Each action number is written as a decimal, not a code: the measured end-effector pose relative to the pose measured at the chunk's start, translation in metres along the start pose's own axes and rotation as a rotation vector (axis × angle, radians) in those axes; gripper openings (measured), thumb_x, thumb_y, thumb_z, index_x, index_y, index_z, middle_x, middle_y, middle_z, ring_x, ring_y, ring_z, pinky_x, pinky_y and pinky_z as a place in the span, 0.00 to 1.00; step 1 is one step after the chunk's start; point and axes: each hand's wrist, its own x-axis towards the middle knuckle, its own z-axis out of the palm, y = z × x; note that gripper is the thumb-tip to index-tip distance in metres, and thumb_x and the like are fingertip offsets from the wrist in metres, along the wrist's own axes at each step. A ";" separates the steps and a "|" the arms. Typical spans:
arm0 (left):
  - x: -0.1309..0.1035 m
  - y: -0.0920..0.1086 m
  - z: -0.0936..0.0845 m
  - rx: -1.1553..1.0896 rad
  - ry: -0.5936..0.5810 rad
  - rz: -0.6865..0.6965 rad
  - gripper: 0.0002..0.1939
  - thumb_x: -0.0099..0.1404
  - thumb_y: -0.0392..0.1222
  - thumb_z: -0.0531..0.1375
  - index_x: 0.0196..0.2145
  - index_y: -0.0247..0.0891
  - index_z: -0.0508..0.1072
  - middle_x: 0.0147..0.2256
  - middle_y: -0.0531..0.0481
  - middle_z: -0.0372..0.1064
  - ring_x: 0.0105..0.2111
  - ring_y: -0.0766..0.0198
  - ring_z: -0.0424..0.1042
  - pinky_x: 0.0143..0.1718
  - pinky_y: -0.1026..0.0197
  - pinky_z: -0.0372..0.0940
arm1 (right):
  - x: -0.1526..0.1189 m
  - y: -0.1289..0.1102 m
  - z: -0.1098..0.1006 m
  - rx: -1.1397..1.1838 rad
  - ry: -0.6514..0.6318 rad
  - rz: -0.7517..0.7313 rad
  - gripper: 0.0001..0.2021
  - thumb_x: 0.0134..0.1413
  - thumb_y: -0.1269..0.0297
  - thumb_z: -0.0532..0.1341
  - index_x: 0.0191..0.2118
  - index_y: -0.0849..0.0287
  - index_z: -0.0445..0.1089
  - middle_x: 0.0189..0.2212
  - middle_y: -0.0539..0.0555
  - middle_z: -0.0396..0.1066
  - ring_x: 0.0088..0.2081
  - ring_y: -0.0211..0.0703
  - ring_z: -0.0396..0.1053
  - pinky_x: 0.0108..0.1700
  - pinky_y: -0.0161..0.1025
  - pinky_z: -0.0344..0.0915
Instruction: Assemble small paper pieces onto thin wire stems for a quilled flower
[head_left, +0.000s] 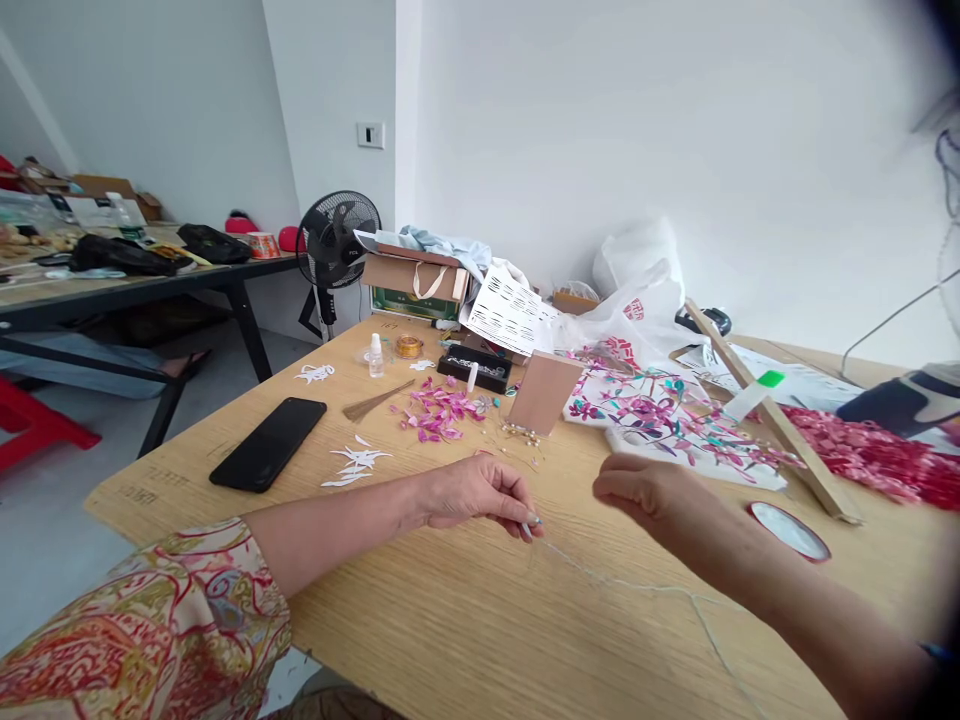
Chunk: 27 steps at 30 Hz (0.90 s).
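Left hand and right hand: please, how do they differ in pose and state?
The left hand pinches a small white piece; nothing shows clearly in the right hand. The left hand's fingers curl downward; the right hand's fingers extend together, leftward. Both are bare, above the wooden table.

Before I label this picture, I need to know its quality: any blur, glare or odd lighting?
Head view: the right hand looks slightly smeared, the left hand crisper; soft light, no harsh glare on the phone. Head view, right edge: dark, blurry patches. Head view, lower left: the sleeve looks stretched, as with a wide lens.
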 end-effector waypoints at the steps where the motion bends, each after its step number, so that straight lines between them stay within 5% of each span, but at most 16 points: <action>1: 0.000 0.000 0.001 0.019 0.033 0.026 0.10 0.48 0.41 0.63 0.23 0.30 0.69 0.24 0.50 0.70 0.26 0.70 0.68 0.32 0.65 0.62 | -0.001 0.000 -0.002 -0.034 0.083 0.052 0.11 0.50 0.63 0.51 0.25 0.56 0.69 0.27 0.53 0.68 0.23 0.37 0.64 0.25 0.33 0.57; 4: 0.001 0.003 0.004 0.105 0.129 0.097 0.10 0.47 0.41 0.63 0.22 0.30 0.69 0.24 0.50 0.69 0.25 0.71 0.67 0.31 0.65 0.62 | -0.006 -0.007 -0.002 -0.005 0.265 0.282 0.10 0.49 0.60 0.52 0.29 0.55 0.70 0.24 0.52 0.69 0.20 0.37 0.64 0.22 0.33 0.56; 10: -0.001 0.007 0.007 0.372 0.195 0.234 0.06 0.51 0.39 0.59 0.23 0.31 0.70 0.23 0.52 0.66 0.25 0.71 0.65 0.30 0.67 0.60 | -0.006 -0.030 0.025 0.450 0.095 0.550 0.10 0.43 0.58 0.58 0.34 0.54 0.68 0.08 0.43 0.55 0.14 0.35 0.56 0.16 0.30 0.50; 14: -0.002 0.009 0.007 0.499 0.178 0.265 0.04 0.53 0.36 0.58 0.24 0.33 0.71 0.24 0.52 0.67 0.27 0.70 0.65 0.31 0.67 0.60 | 0.000 -0.036 0.037 0.618 0.054 0.511 0.06 0.41 0.61 0.58 0.28 0.54 0.70 0.12 0.44 0.60 0.13 0.33 0.55 0.16 0.31 0.50; 20: -0.002 0.010 0.008 0.150 0.016 0.111 0.09 0.50 0.41 0.61 0.24 0.31 0.70 0.25 0.49 0.69 0.26 0.70 0.67 0.31 0.65 0.62 | 0.011 -0.022 0.020 0.373 -0.002 0.138 0.10 0.46 0.66 0.55 0.20 0.55 0.70 0.19 0.48 0.65 0.19 0.34 0.58 0.21 0.32 0.54; 22: -0.003 0.010 0.007 0.060 0.010 0.104 0.10 0.48 0.41 0.63 0.24 0.30 0.69 0.25 0.48 0.69 0.27 0.69 0.68 0.31 0.64 0.62 | 0.009 -0.017 0.013 0.254 0.078 0.081 0.11 0.48 0.65 0.53 0.21 0.55 0.69 0.25 0.51 0.67 0.23 0.37 0.62 0.24 0.33 0.56; 27: -0.003 0.006 0.000 -0.022 0.152 0.162 0.11 0.47 0.42 0.63 0.23 0.30 0.68 0.26 0.49 0.70 0.26 0.70 0.68 0.31 0.65 0.61 | -0.011 -0.030 0.020 0.059 0.514 0.289 0.08 0.49 0.62 0.53 0.29 0.54 0.68 0.33 0.55 0.69 0.27 0.42 0.66 0.29 0.38 0.58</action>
